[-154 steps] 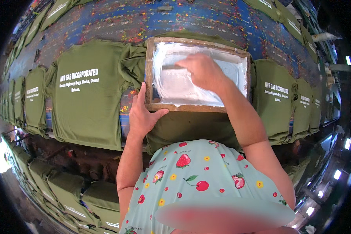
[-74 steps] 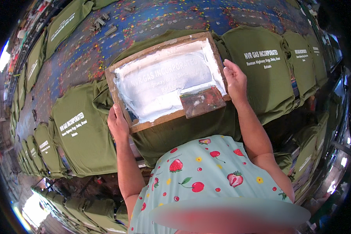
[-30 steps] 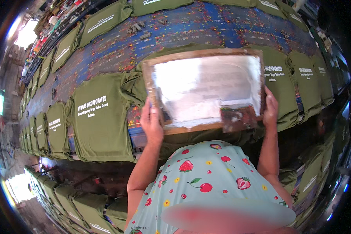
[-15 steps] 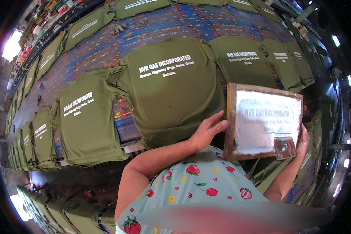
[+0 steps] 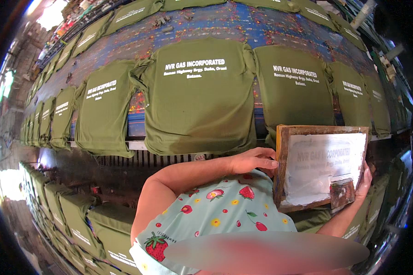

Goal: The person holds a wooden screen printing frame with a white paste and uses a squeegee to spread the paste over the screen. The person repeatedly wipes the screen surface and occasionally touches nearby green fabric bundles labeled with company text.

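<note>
From the head, the right hand grips the screen-printing frame at near right, nearer than the olive shirts; whether the left hand pinches its left edge, I cannot tell. Keep it level, lest the squeegee slide.

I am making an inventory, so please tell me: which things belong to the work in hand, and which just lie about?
In the work: frame, in the right hand; dark slab on its lower right corner; printed green shirts.
Lying about, it seems: grey blocks on the table.
</note>
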{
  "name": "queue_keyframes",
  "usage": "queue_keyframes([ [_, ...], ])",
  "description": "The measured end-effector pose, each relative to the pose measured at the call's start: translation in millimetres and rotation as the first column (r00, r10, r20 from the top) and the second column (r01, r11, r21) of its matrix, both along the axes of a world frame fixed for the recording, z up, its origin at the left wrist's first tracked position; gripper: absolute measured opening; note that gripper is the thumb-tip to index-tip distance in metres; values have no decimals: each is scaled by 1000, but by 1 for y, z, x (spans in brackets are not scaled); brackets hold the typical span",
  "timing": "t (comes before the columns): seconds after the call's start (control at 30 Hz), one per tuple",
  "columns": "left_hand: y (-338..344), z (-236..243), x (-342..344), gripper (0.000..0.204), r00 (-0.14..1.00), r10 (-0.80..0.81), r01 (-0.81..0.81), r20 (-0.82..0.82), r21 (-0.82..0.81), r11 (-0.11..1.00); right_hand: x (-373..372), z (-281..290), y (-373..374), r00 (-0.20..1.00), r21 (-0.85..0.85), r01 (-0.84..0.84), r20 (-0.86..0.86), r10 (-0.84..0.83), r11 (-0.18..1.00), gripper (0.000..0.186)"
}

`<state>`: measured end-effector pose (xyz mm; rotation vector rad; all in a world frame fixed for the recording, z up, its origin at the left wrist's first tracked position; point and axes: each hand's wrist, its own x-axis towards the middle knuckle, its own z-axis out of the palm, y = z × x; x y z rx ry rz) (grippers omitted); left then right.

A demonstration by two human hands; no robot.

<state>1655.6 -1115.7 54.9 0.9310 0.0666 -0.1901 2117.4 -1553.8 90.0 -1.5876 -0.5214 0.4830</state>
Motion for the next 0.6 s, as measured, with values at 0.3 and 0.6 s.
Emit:
queue_keyframes([
  [0.3, -28, 12, 58, 42, 979, 201, -193, -40, 157, 969, 130, -19, 23, 996, 13, -67, 55, 66, 998, 65],
  [0.6, 25, 0, 46, 11, 796, 603, -546, 63, 505, 668, 132, -17, 59, 995, -25, -93, 20, 93, 995, 63],
])
